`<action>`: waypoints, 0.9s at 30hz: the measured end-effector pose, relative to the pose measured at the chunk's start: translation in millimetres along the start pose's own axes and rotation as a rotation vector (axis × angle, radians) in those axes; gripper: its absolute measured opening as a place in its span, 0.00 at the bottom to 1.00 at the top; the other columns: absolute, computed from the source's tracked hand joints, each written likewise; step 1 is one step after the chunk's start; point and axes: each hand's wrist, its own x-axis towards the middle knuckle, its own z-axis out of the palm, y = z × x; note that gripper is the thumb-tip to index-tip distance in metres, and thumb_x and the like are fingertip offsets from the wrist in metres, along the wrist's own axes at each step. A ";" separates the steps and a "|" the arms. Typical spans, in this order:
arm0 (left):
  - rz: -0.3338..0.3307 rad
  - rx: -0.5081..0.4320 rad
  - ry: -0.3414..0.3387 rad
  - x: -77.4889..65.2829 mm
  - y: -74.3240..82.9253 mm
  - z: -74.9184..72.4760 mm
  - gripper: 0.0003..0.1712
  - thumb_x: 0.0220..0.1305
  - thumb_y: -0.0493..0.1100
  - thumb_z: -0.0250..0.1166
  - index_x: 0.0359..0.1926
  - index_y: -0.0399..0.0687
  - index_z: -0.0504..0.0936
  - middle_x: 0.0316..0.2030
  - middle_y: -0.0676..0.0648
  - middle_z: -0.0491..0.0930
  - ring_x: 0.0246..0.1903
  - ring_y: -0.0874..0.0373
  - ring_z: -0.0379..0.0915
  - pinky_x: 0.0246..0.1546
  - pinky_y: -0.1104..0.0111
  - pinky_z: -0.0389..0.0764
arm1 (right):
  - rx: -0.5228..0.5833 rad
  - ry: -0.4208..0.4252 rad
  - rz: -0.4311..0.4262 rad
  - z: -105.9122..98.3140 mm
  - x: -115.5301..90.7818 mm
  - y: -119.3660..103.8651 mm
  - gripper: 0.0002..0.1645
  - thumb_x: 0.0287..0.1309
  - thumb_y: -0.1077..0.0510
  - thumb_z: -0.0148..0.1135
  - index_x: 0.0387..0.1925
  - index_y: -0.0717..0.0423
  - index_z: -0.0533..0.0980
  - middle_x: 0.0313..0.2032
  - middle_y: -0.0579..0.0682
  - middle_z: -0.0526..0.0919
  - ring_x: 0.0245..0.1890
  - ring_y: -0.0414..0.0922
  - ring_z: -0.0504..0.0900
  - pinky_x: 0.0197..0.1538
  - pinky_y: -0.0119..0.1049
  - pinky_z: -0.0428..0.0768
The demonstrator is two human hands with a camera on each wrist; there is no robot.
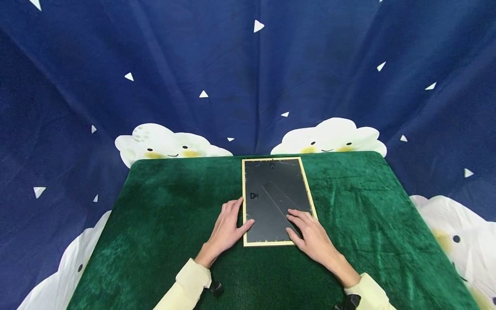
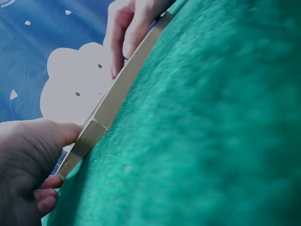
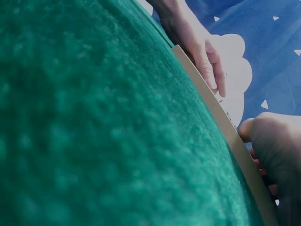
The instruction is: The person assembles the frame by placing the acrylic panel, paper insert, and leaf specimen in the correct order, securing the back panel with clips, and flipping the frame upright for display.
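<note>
A picture frame (image 1: 277,185) lies face down, showing a black backing with small hangers and a pale wooden rim. A narrow folded stand leg (image 1: 277,206) runs slantwise across the backing. At the frame's left side, my left hand (image 1: 227,226) holds the edge: the thumb rests over the rim and the fingers lie along the outer side. My right hand (image 1: 311,234) rests on the lower right part, with loosely bent fingers touching the backing by the leg. In the left wrist view, the rim (image 2: 113,101) lies against the green cloth. The frame's front is hidden.
Green plush cloth (image 1: 174,193) covers the table beneath the frame. The table's back edge runs close behind the frame's far end. A dark blue curtain (image 1: 232,64) with white triangles and smiling clouds (image 1: 329,135) surrounds the table.
</note>
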 end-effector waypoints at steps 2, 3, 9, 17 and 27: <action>0.004 0.005 0.007 2.1 -1.0 -0.6 0.45 0.69 0.60 0.69 0.76 0.40 0.67 0.65 0.41 0.72 0.64 0.46 0.65 0.61 0.49 0.74 | 0.009 -0.005 -0.003 0.4 -0.2 0.9 0.24 0.68 0.50 0.68 0.60 0.59 0.82 0.65 0.54 0.80 0.64 0.53 0.78 0.63 0.55 0.77; 0.009 0.007 0.010 2.9 -1.8 -0.6 0.44 0.69 0.60 0.69 0.76 0.40 0.68 0.64 0.41 0.73 0.64 0.47 0.66 0.60 0.50 0.74 | 0.014 -0.007 -0.004 0.5 -0.3 1.3 0.24 0.68 0.50 0.68 0.60 0.59 0.83 0.65 0.53 0.80 0.64 0.52 0.78 0.63 0.55 0.77; 0.027 -0.002 0.046 4.5 -7.7 2.0 0.40 0.68 0.60 0.70 0.72 0.43 0.74 0.61 0.46 0.76 0.61 0.51 0.68 0.59 0.52 0.76 | 0.022 -0.014 -0.011 0.4 -1.4 2.7 0.26 0.68 0.49 0.69 0.61 0.59 0.82 0.66 0.53 0.80 0.64 0.53 0.78 0.62 0.56 0.77; 0.039 -0.080 0.115 5.0 -10.7 2.9 0.34 0.66 0.54 0.74 0.66 0.41 0.80 0.57 0.45 0.80 0.60 0.50 0.70 0.60 0.51 0.76 | 0.026 -0.015 -0.012 -0.2 -0.8 4.0 0.26 0.68 0.48 0.69 0.61 0.58 0.82 0.66 0.53 0.80 0.65 0.52 0.78 0.63 0.56 0.77; 0.052 -0.093 0.085 7.1 -11.0 3.1 0.32 0.67 0.51 0.72 0.67 0.41 0.80 0.57 0.45 0.78 0.58 0.49 0.71 0.57 0.50 0.76 | 0.048 0.010 -0.018 1.1 -2.6 7.4 0.25 0.67 0.49 0.70 0.61 0.58 0.83 0.65 0.53 0.80 0.64 0.52 0.78 0.63 0.57 0.76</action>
